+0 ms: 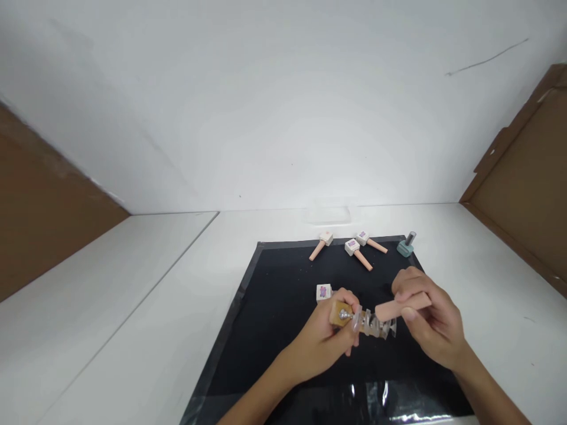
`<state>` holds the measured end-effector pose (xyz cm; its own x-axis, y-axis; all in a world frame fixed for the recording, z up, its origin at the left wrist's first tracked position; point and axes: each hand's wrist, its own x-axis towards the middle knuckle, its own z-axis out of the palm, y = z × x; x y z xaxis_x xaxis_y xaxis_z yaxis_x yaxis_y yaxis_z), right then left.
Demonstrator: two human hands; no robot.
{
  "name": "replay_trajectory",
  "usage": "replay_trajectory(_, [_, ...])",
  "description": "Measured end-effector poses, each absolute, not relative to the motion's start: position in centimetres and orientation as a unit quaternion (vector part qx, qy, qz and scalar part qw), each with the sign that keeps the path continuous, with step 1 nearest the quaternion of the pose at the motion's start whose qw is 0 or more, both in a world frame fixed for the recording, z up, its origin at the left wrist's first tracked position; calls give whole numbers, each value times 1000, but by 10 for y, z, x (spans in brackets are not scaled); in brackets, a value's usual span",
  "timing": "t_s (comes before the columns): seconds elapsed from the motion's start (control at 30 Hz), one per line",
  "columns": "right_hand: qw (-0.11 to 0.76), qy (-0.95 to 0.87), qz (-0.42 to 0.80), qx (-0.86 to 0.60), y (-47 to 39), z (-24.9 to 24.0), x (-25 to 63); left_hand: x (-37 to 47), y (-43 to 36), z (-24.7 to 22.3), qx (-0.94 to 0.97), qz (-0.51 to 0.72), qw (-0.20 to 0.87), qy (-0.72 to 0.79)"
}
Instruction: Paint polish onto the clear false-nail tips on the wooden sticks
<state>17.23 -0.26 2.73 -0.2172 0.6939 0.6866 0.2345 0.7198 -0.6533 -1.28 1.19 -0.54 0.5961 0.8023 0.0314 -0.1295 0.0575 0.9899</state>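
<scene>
My left hand (325,333) is closed around a nail tip display stand (340,314), a yellowish-brown bar with silver pegs. Clear false nail tips (372,324) stand in a row along it. Between the thumb and fingers of my right hand (432,319) is a long pink nail polish cap (403,306), tilted over the right part of the row; its brush is hidden or too small to make out. Just behind my left fingers is a white nail polish bottle (323,292) with a purple print. Whether those fingers touch it, I cannot tell.
Several white polish bottles with pink caps (363,260) lie at the back of the black mat (266,319). A green bottle (405,248) stands at its back right corner. Behind is a clear tray (330,215) by the white wall. Cardboard panels (527,171) flank the table.
</scene>
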Motion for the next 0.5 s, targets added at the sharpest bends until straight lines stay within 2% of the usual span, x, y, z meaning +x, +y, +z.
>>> replay_trajectory(0.13, [566,-722,248,-311,-4,26,172,-14,12,-9,610,343,654,287])
replay_trajectory(0.23, [544,-726,285,-309,-4,26,170,-15,12,-9,626,334,641,291])
replay_trajectory(0.33, [527,-740,262,-324,-3,26,168,-15,12,-8,636,328,633,295])
replay_trajectory(0.5, [559,-723,235,-330,-4,25,170,-16,12,-9,648,325,622,295])
